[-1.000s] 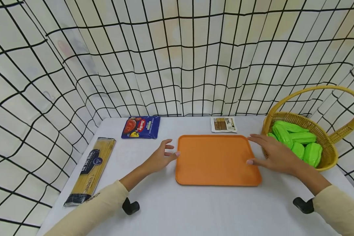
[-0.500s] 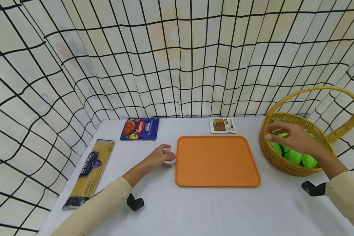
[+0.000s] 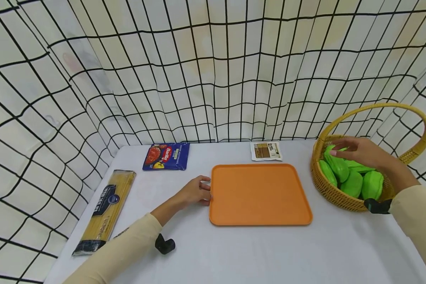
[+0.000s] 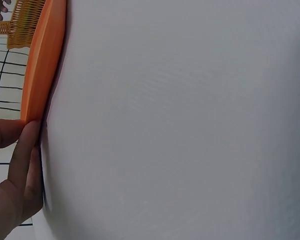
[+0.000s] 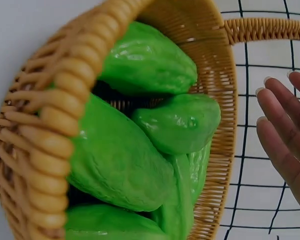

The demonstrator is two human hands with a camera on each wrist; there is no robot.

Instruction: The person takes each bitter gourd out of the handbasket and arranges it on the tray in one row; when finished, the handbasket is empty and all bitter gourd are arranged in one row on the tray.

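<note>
An orange tray [image 3: 260, 195] lies flat on the white table. At its left edge, my left hand [image 3: 193, 192] touches the rim with loosely bent fingers; the left wrist view shows fingertips [image 4: 29, 126] against the tray's rim [image 4: 42, 60]. Over the wicker basket [image 3: 335, 197] on the right hovers my right hand [image 3: 369, 154], fingers extended and holding nothing. Several green vegetable-like pieces [image 3: 351, 183] fill the basket. In the right wrist view, the hand [image 5: 290, 130] is apart from the green pieces [image 5: 122, 155], beyond the basket's rim [image 5: 229, 150].
A blue Barilla pouch [image 3: 166, 156] lies at the back left, and a small white-and-brown packet [image 3: 266, 151] behind the tray. Along the left side is a long pasta pack [image 3: 106, 211]. The basket's tall handle [image 3: 376, 105] arches over it; black-gridded cloth [image 3: 227, 79] encloses the table's back and sides.
My right hand has moved right from the tray's right edge to above the basket. My left hand's fingers have come down onto the tray's left edge.
</note>
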